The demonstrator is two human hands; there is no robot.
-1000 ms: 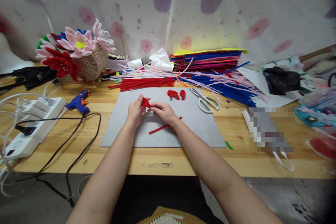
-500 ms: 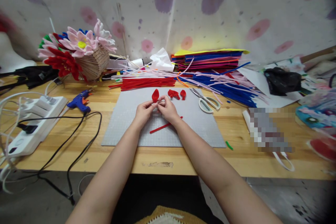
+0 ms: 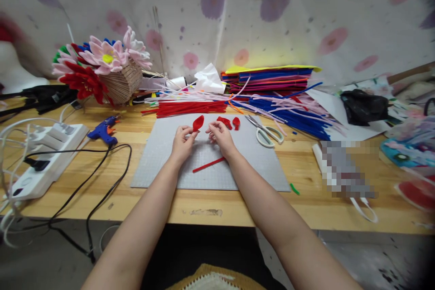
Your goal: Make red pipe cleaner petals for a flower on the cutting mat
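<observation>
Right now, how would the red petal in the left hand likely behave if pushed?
The red petal stands up without sagging, held near its lower end by the left hand, so it is probably light and fairly stiff. Its surface looks matte, so it's likely not slippery. Its curved shape suggests it may bend rather than break.

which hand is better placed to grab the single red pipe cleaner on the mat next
Probably the right hand: it looks empty, and its wrist hides one end of the red pipe cleaner on the cutting mat; the left hand holds the red petal.
</observation>
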